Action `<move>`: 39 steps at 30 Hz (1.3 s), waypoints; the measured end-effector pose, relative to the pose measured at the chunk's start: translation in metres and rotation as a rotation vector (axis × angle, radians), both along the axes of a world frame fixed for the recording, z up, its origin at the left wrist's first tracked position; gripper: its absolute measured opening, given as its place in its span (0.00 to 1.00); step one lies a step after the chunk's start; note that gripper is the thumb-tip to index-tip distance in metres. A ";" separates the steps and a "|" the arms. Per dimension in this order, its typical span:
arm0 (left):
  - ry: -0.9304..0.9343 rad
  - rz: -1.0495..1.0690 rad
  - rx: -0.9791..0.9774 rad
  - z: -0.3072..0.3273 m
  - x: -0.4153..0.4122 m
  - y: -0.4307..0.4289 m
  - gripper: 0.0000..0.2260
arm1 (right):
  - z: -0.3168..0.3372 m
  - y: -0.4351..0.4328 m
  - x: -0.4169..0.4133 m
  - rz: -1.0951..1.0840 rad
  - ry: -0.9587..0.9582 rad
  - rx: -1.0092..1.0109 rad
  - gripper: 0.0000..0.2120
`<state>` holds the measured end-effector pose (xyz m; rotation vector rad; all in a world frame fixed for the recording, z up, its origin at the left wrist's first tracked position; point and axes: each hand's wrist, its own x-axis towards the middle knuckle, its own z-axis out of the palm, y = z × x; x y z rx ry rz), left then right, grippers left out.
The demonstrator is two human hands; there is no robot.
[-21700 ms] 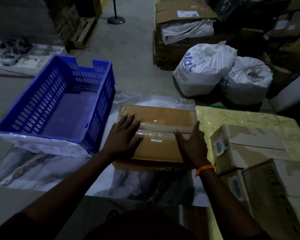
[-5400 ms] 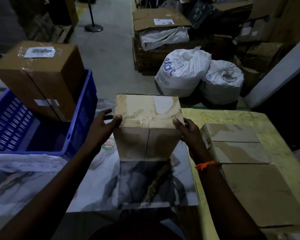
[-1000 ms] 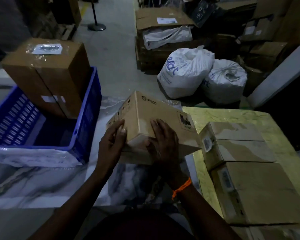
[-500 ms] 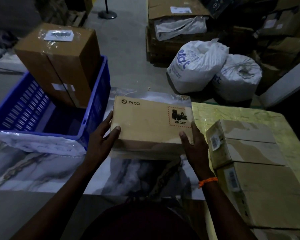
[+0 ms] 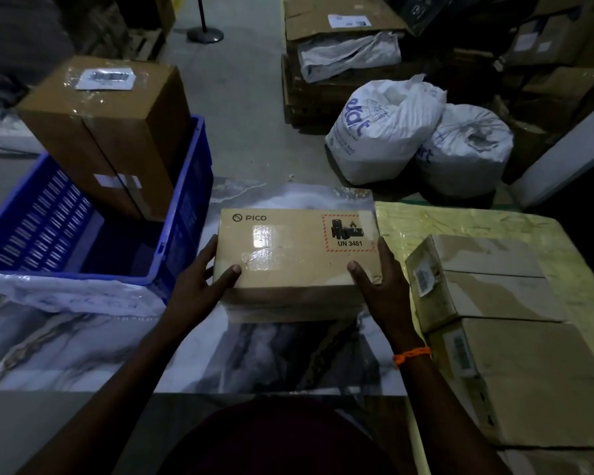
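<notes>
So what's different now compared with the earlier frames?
The PICO box, on end five seconds ago and tilted a second ago, is now held flat, label up; left hand and right hand grip its ends. Since the first frame a tall brown box has come to stand in the blue crate. The cartons at right and white sacks are unchanged.
</notes>
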<state>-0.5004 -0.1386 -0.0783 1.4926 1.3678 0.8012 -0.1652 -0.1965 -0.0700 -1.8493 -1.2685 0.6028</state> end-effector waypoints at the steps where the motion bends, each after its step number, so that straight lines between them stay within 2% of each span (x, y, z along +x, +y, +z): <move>1: -0.020 -0.017 -0.040 0.001 -0.002 0.006 0.39 | 0.000 0.003 0.005 0.013 0.029 -0.020 0.30; 3: -0.093 -0.032 -0.134 0.008 0.001 0.018 0.36 | 0.006 0.013 0.018 0.074 0.140 -0.075 0.24; 6: -0.199 -0.024 -0.226 0.023 0.015 0.032 0.30 | 0.012 0.032 0.032 0.150 0.379 -0.174 0.24; 11: -0.235 -0.004 -0.167 0.026 0.031 0.042 0.28 | 0.021 0.047 0.038 0.104 0.384 -0.111 0.26; 15: -0.180 -0.017 -0.035 0.016 0.038 0.041 0.36 | 0.017 0.042 0.048 0.033 0.399 -0.087 0.30; 17: -0.157 -0.008 0.023 0.008 0.040 0.038 0.37 | 0.010 0.032 0.049 0.002 0.404 -0.088 0.31; 20: -0.226 0.094 -0.038 0.005 0.042 0.027 0.28 | 0.002 0.016 0.046 -0.080 0.498 -0.055 0.25; 22: -0.285 0.158 -0.146 0.003 0.037 0.019 0.27 | 0.001 0.005 0.042 -0.114 0.569 -0.046 0.20; 26: -0.382 0.150 -0.434 -0.006 0.021 0.005 0.28 | -0.012 -0.014 0.036 -0.121 0.579 -0.093 0.13; 32: -0.299 0.109 -0.437 -0.031 0.014 -0.016 0.25 | -0.031 -0.040 0.025 -0.090 0.543 -0.099 0.13; 36: -0.274 0.149 -0.448 -0.037 0.016 -0.021 0.22 | -0.048 -0.043 0.023 -0.122 0.430 -0.163 0.21; 39: -0.296 0.204 -0.471 -0.040 0.018 -0.020 0.18 | -0.053 -0.038 0.028 -0.148 0.415 -0.184 0.18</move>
